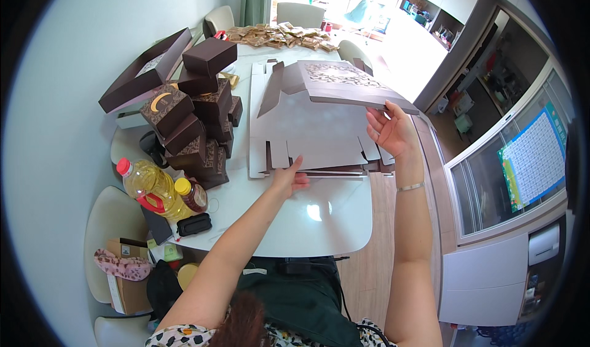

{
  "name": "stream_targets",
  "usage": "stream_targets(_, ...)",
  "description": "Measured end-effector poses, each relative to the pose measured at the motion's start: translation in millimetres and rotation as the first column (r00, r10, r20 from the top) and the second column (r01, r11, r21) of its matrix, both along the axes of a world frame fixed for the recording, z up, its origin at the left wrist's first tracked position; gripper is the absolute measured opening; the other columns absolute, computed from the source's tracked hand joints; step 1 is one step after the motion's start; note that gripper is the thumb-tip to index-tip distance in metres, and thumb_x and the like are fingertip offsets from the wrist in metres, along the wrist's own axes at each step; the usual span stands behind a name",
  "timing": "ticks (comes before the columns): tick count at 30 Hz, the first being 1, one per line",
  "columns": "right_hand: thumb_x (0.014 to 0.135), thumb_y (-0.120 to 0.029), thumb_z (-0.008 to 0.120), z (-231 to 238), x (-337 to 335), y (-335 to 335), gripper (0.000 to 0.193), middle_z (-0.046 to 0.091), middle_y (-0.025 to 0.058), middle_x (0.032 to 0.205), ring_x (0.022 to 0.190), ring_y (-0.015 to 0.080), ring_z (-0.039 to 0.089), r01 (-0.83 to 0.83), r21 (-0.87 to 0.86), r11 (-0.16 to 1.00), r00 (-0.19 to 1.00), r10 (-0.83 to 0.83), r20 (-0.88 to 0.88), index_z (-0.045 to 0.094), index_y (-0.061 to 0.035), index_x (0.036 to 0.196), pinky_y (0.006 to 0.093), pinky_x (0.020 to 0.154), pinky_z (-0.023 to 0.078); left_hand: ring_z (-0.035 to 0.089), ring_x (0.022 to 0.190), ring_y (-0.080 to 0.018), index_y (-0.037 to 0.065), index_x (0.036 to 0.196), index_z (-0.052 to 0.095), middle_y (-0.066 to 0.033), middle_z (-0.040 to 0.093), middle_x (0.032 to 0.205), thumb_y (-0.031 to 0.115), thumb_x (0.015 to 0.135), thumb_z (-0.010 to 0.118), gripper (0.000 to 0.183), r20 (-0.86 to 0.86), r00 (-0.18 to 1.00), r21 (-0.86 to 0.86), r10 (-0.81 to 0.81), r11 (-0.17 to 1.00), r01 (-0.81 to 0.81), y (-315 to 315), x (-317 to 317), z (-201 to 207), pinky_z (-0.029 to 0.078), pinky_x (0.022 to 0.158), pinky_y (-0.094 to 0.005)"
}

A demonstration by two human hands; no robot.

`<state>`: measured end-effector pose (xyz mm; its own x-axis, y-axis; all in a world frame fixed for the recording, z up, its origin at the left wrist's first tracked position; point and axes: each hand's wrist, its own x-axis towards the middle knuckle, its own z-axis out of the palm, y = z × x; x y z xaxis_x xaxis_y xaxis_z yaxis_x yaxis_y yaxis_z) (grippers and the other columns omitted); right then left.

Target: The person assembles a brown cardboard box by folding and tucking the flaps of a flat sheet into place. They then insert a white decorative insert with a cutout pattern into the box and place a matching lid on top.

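Observation:
An unfolded cardboard box blank (316, 132), pale grey inside and dark brown outside, lies on a pile of flat blanks on the table. Its far panel (347, 79), printed with a cut-out-like floral pattern, is raised and tilts over the rest. My right hand (393, 129) pinches that panel's right near corner between thumb and fingers, palm turned up. At the near edge of the blank, my left hand (290, 180) has its thumb on top and its other fingers curled below the edge.
Dark brown boxes (209, 101) stand stacked on the left, beside an open box tray (147, 70). Nearer are an oil bottle (153, 190), a yellow-capped jar (192, 196) and a black case (194, 224). Many small gold packets (283, 36) cover the table's far end. Chairs (114, 242) surround it.

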<state>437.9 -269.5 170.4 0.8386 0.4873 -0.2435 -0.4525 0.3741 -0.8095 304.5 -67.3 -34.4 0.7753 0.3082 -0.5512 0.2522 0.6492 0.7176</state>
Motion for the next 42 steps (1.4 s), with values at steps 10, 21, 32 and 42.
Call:
stream_targets(10, 0.095, -0.024, 0.057, 2, -6, 2, 0.016, 0.07, 0.0151, 0.1, 0.088, 0.0228, 0.069, -0.025, 0.064, 0.998, 1.0, 0.026, -0.009, 0.058, -0.0089, 0.093, 0.0377, 0.072, 0.055, 0.058, 0.11, -0.0348, -0.007, 0.118, 0.045, -0.0217, 0.054, 0.114, 0.015, 0.095, 0.056, 0.033, 0.132, 0.961, -0.437, 0.245, 0.884, -0.165, -21, -1, -24, 0.051, 0.096, -0.0475)
stream_targets(21, 0.093, -0.025, 0.059, -5, -8, -5, 0.017, 0.07, 0.0135, 0.096, 0.085, 0.0246, 0.069, 0.015, 0.022, 1.0, 0.999, -0.014, -0.03, 0.059, -0.0082, 0.093, 0.0389, 0.07, 0.055, 0.062, 0.103, -0.0338, -0.006, 0.112, 0.051, -0.0208, 0.059, 0.109, 0.008, 0.095, 0.05, 0.021, 0.365, 0.906, -0.341, 0.215, 0.936, -0.085, 9, 44, 69, 0.054, 0.095, -0.0462)
stream_targets(32, 0.096, -0.02, 0.055, -3, 7, 4, 0.025, 0.065, 0.0202, 0.106, 0.102, 0.0296, 0.066, -0.023, 0.182, 0.983, 1.0, 0.023, 0.002, 0.054, -0.0002, 0.11, 0.0393, 0.081, 0.055, 0.062, 0.111, -0.0306, 0.0, 0.115, 0.053, -0.0171, 0.062, 0.116, 0.024, 0.096, 0.05, 0.03, 0.396, 0.918, 0.033, 0.021, 0.999, -0.037, 32, 49, 153, 0.053, 0.091, -0.0449)
stream_targets(42, 0.1, -0.023, 0.051, 52, 23, 43, 0.021, 0.063, 0.0251, 0.111, 0.106, 0.0319, 0.065, 0.096, 0.252, 0.963, 0.993, -0.109, 0.04, 0.046, -0.0029, 0.099, 0.0397, 0.087, 0.055, 0.062, 0.107, -0.0288, -0.004, 0.124, 0.036, -0.0171, 0.059, 0.113, 0.011, 0.096, 0.054, 0.036, 0.296, 0.955, -0.078, 0.011, 0.997, 0.013, -5, 23, 70, 0.055, 0.09, -0.0437)
